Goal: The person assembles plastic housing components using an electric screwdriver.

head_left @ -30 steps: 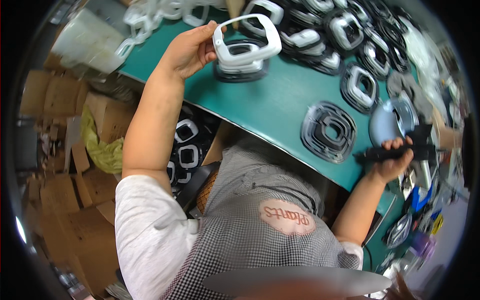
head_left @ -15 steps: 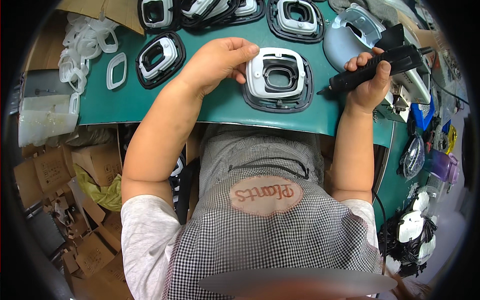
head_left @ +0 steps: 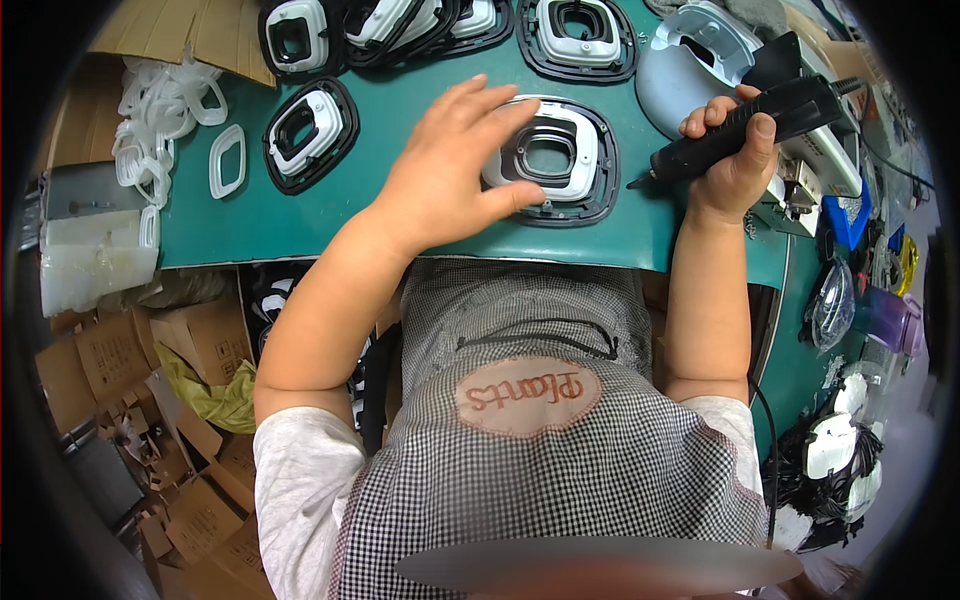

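In front of me on the green table lies a black frame point(head_left: 608, 190) with a white rounded-square frame point(head_left: 583, 150) on it, around an open black centre. My left hand point(head_left: 450, 165) is spread over the left side of the white frame, fingers at its upper edge and thumb at its lower edge. Whether it presses on the frame I cannot tell. To the right, my right hand point(head_left: 738, 170) is wrapped around a black corded electric screwdriver point(head_left: 715, 145). Its tip points left and down, just beside the black frame and apart from it.
More black-and-white frame assemblies point(head_left: 311, 130) lie left and along the far side. A loose white ring point(head_left: 228, 162) sits near a pile of translucent rings point(head_left: 150, 130). A pale blue rounded housing point(head_left: 670, 85) and a metal-fronted device point(head_left: 800, 190) stand at right.
My left hand has released its pinch on the white frame's upper left edge and spread over its left side. The white frame sits lower on the black one. The screwdriver has hardly moved.
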